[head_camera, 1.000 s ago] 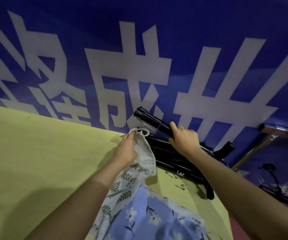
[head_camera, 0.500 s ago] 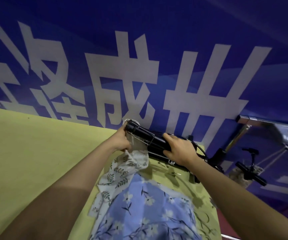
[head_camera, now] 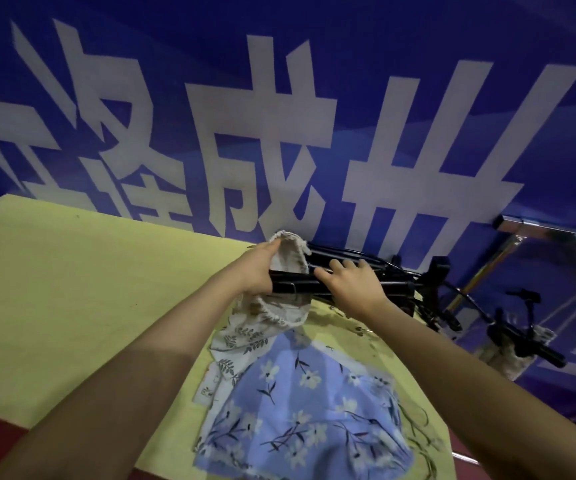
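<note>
A folded black tripod (head_camera: 300,287) lies across the far right of the yellow table (head_camera: 71,289), its left end inside the mouth of a cream drawstring bag with a leaf print (head_camera: 288,258). My left hand (head_camera: 257,271) grips the bag's mouth and the tripod end together. My right hand (head_camera: 348,289) holds the tripod legs just right of the bag, fingers curled over them. The tripod's head end (head_camera: 435,275) sticks out toward the blue wall.
A blue floral cloth (head_camera: 300,410) lies flat on the table below the bag. A blue banner with large white characters (head_camera: 279,133) stands right behind the table. A mirrored panel with a chrome frame (head_camera: 539,289) sits at the right.
The bag's mouth has been drawn over the tripod's left end, which was bare half a second ago. My right hand has slid left along the legs.
</note>
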Tool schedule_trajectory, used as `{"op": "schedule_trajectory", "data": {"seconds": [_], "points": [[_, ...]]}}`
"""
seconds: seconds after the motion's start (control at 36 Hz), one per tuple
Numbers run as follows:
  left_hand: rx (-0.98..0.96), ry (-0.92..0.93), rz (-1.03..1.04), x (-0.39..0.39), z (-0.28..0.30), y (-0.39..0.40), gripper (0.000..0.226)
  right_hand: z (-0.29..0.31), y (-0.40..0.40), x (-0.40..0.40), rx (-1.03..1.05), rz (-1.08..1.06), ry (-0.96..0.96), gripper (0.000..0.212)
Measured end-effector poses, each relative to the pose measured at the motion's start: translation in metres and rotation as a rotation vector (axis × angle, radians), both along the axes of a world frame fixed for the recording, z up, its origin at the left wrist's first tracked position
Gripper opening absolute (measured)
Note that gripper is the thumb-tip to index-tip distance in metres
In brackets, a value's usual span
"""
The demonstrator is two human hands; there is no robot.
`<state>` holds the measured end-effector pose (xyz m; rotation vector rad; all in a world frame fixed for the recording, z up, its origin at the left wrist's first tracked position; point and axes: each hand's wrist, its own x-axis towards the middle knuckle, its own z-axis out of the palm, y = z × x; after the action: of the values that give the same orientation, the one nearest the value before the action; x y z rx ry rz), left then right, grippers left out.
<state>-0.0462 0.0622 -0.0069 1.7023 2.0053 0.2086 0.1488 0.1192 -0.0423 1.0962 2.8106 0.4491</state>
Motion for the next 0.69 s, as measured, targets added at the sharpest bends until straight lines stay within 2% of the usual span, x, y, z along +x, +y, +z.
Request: {"op": "schedule_trajectory", "data": {"seconds": [0.08,0.22,0.33,0.42,0.5,0.58,0.64,0.69], "points": [[0.023,-0.031,-0.055,0.011,-0.002,-0.004,0.100,0.008,0.000,-0.007,0.158,0.091,-0.022,0.045],[0.174,0.195,-0.064,0.026,-0.017,-0.008,0.087,0.023,0.003,-0.017,0.304,0.184,0.018,0.031],[0.353,0.206,0.056,0.032,-0.032,-0.002,0.045,0.028,0.008,-0.017,0.403,0.262,0.075,0.017],[0.350,0.233,0.088,0.036,-0.034,0.004,0.036,0.027,0.014,-0.016,0.483,0.320,0.187,0.030],[0.375,0.183,0.151,0.032,-0.032,0.009,0.037,0.026,0.016,-0.013,0.487,0.343,0.320,0.042],[0.399,0.095,0.213,0.021,-0.029,0.011,0.034,0.022,0.010,-0.009,0.489,0.348,0.427,0.036],[0.404,0.040,0.239,0.015,-0.026,0.012,0.031,0.015,0.008,-0.009,0.405,0.301,0.458,0.026],[0.421,-0.024,0.269,0.010,-0.023,0.011,0.030,0.010,0.006,-0.013,0.226,0.176,0.492,0.027]]}}
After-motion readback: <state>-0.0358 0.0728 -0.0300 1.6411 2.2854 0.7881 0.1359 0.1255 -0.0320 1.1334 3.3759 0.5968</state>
